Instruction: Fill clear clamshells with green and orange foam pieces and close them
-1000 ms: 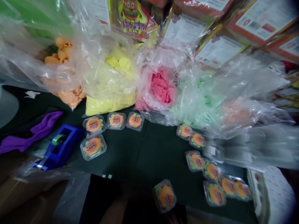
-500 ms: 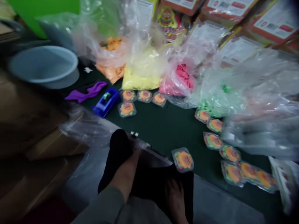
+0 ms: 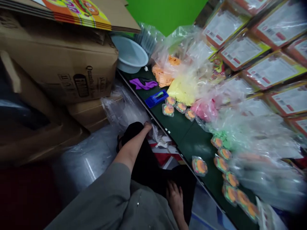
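Observation:
My left hand (image 3: 148, 126) is stretched out below the edge of the dark green table (image 3: 182, 127). It touches crumpled clear plastic (image 3: 157, 135), and its fingers are partly hidden. My right hand (image 3: 175, 197) rests on black cloth (image 3: 148, 166) over my lap, fingers apart and holding nothing. Nearest to it on the table lies a small clear pack of burger-shaped candy (image 3: 199, 166). Several more such packs (image 3: 230, 179) line the table's near edge, and another group of these packs (image 3: 178, 108) sits further along.
Clear bags of orange (image 3: 164, 72), yellow (image 3: 183, 89), pink (image 3: 205, 110) and green pieces (image 3: 224, 137) crowd the table. A blue tape dispenser (image 3: 155, 98), purple cloth (image 3: 144, 84) and pale basin (image 3: 130, 54) lie beyond. Cardboard boxes (image 3: 62, 67) stand left, printed cartons (image 3: 263, 60) right.
The view has swung left and down, bringing the cardboard boxes and floor into sight. My left arm has stretched forward to the plastic under the table edge. My right hand stays on my lap.

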`<state>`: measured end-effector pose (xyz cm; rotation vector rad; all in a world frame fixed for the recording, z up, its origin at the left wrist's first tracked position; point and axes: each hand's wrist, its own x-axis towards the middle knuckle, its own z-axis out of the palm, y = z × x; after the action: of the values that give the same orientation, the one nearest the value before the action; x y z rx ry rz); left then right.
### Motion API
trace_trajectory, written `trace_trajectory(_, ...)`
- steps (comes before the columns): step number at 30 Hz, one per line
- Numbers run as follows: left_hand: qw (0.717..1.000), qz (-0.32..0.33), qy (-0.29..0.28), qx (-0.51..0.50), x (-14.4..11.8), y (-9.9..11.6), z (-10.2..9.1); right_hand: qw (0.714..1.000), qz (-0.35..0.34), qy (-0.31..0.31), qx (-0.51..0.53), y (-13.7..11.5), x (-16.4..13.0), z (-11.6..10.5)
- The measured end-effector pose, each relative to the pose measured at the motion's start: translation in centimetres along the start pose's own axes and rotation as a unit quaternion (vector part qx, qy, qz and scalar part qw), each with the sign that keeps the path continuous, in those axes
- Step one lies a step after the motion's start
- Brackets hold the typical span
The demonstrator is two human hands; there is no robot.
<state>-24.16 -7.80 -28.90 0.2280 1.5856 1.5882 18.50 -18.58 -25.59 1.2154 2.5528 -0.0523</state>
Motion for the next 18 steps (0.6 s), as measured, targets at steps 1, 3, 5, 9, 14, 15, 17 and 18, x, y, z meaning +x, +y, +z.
trace_trajectory(1,1.0,-0.018,0.011,-0.002,0.5,0.1,-0.4,1.0,-0.006,0.004,0.003,-0.2,0.0,-0.3)
trace_trajectory(3,0.999,-0.048,0.026,-0.006,1.2,0.2,-0.7,1.0,-0.021,0.01,0.015,-0.6,0.2,-0.8)
trace_trajectory(5,0.997,-0.06,0.033,-0.016,1.5,0.3,-0.7,0.999,-0.035,0.012,0.031,-1.0,0.4,-1.2)
trace_trajectory(9,0.997,-0.046,0.04,-0.046,0.7,0.8,-1.3,0.997,-0.047,0.016,0.064,-1.8,0.7,-1.5)
trace_trajectory(14,0.995,0.022,0.063,-0.074,-3.3,2.2,-5.1,0.992,-0.052,0.014,0.117,-2.7,1.1,-1.7)
trace_trajectory(15,0.994,0.037,0.067,-0.079,-4.4,2.7,-6.2,0.99,-0.053,0.015,0.129,-2.8,1.1,-1.8)
trace_trajectory(17,0.992,0.061,0.075,-0.087,-6.9,3.6,-8.4,0.987,-0.054,0.016,0.151,-3.1,1.0,-2.1)
trace_trajectory(18,0.99,0.071,0.078,-0.089,-8.1,4.1,-9.4,0.985,-0.054,0.017,0.162,-3.2,1.0,-2.2)
